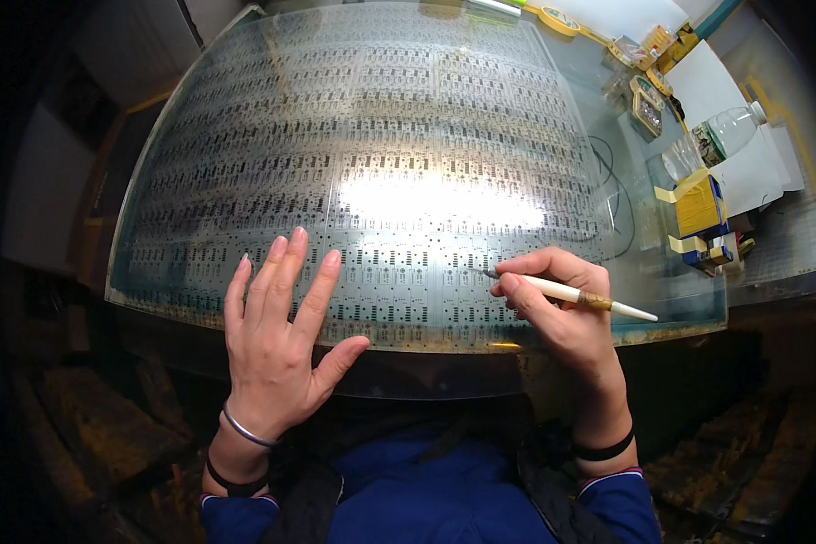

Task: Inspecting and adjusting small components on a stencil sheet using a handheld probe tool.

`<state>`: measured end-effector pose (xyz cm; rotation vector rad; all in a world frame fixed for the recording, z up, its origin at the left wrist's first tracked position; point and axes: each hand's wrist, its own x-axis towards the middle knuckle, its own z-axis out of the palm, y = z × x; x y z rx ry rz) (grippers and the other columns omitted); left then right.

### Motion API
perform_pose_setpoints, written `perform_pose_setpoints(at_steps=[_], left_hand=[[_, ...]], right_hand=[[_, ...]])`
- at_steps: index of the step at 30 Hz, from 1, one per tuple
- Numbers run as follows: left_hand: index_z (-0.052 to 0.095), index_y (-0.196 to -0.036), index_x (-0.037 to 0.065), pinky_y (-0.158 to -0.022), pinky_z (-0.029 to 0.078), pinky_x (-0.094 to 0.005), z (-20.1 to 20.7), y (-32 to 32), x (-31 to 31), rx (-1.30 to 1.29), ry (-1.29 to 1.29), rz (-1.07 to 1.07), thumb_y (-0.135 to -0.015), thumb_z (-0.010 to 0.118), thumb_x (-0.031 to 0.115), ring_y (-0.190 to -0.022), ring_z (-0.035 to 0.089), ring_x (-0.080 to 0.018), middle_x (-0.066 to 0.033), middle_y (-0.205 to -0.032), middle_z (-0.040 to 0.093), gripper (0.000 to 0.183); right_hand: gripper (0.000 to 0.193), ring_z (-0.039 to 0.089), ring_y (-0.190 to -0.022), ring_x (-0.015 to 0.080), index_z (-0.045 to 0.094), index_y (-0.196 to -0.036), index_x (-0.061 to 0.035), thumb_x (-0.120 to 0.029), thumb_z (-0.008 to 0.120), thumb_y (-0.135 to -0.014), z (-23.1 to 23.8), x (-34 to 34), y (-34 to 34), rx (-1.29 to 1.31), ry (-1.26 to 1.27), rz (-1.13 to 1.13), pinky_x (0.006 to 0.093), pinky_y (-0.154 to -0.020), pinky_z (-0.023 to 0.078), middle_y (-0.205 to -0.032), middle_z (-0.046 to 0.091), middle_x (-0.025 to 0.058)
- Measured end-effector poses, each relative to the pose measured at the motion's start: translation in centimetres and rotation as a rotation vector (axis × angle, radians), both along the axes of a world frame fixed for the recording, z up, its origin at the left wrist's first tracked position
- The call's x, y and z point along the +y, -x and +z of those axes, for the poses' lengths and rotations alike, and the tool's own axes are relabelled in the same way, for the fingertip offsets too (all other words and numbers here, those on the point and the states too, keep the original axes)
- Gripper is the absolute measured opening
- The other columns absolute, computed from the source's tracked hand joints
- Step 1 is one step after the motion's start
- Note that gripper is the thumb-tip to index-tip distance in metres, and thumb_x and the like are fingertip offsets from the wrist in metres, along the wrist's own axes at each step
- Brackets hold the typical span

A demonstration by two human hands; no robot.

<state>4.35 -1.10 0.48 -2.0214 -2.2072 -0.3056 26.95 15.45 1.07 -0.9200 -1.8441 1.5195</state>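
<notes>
1) The left hand [276, 331] is palm down with its fingers spread, at the near left part of the patterned sheet [245, 181]; firm contact I cannot tell
2) The right hand [571, 313] pinches a white pen-shaped tool [562, 291] between thumb and fingers, its dark tip pointing left, at the sheet's near side, right of the left hand
3) The sheet, with rows of small dark marks, lies across the tabletop [689, 313]
4) To the right are 1 clear bottle [734, 131] and 1 yellow-and-blue box [701, 207]; 1 yellow tape roll [558, 20] lies far right
</notes>
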Motion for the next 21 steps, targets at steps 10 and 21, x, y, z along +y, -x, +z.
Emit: perform_pose_setpoints(at_steps=[10, 21], left_hand=[[0.044, -0.142, 0.008, -0.112, 0.020, -0.0520, -0.1, -0.2, 0.0, -0.006, -0.009, 0.000, -0.093, 0.048, 0.052, -0.137, 0.035, -0.0366, -0.0208, -0.149, 0.036, 0.066], [0.045, -0.142, 0.009, -0.112, 0.022, -0.0507, 0.3, -0.3, -0.2, -0.031, -0.013, 0.000, -0.092, 0.052, 0.048, -0.137, 0.035, -0.0357, -0.0193, -0.148, 0.037, 0.063]], right_hand=[[0.013, 0.063, -0.075, 0.0059, 0.068, -0.097, 0.0041, -0.006, 0.066, -0.089, -0.2, 0.3, -0.3, 0.004, 0.019, 0.013, 0.0199, -0.065, 0.050, -0.082, 0.071, 0.0068], [0.014, 0.063, -0.068, 0.0085, 0.069, -0.095, 0.0029, -0.009, 0.068, -0.088, 0.7, 0.3, -0.9, 0.062, 0.127, 0.023, 0.0203, -0.060, 0.050, -0.080, 0.070, 0.0078]])
